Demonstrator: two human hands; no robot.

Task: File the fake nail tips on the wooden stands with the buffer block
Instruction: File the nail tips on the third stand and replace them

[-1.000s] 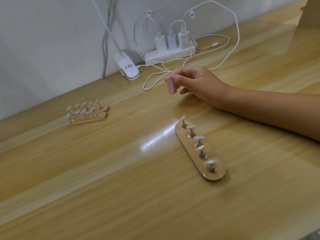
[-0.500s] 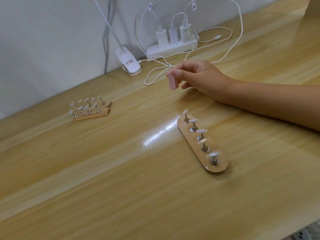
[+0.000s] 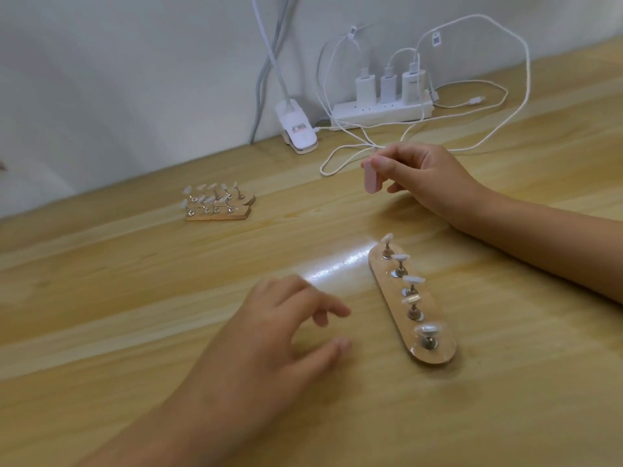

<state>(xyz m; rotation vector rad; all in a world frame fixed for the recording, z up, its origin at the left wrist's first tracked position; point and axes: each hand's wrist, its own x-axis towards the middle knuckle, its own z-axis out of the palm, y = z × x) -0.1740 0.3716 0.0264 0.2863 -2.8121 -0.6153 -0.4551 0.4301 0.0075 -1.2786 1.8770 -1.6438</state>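
Power strip (image 3: 381, 111), white cables (image 3: 528, 72), clip lamp (image 3: 296, 131)

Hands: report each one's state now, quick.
Left hand: open, fingers relaxed, holding nothing.
Right hand: pinches the pink buffer block.

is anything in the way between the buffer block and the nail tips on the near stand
Nothing visible. The right hand pinches the buffer block in the air beyond the far end of the near stand, with only tabletop between them. The left hand hovers to the stand's left, off that path.
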